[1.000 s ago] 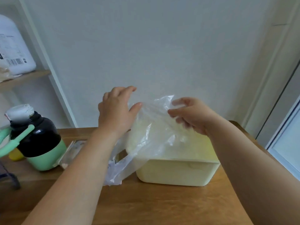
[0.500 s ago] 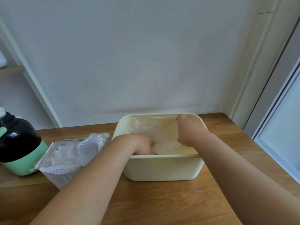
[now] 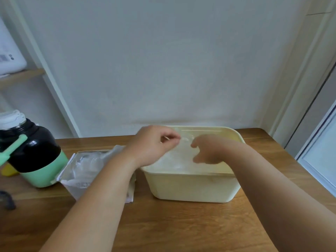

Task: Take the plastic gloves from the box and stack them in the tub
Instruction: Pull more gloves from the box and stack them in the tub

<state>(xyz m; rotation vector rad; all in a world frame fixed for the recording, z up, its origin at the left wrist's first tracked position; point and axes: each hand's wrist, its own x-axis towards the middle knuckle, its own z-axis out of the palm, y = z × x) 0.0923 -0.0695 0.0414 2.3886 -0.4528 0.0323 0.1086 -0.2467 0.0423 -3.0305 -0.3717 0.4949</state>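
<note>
Now that both hands have risen from the tub (image 3: 190, 186), the left hand (image 3: 152, 146) pinches the clear gloves (image 3: 174, 160) lying inside and the right hand (image 3: 209, 150) hangs loose, so one more seems stacked.

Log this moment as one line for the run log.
left hand: over tub, fingers curled, grip unclear | right hand: open above gloves in tub | glove packet: left of tub
</note>
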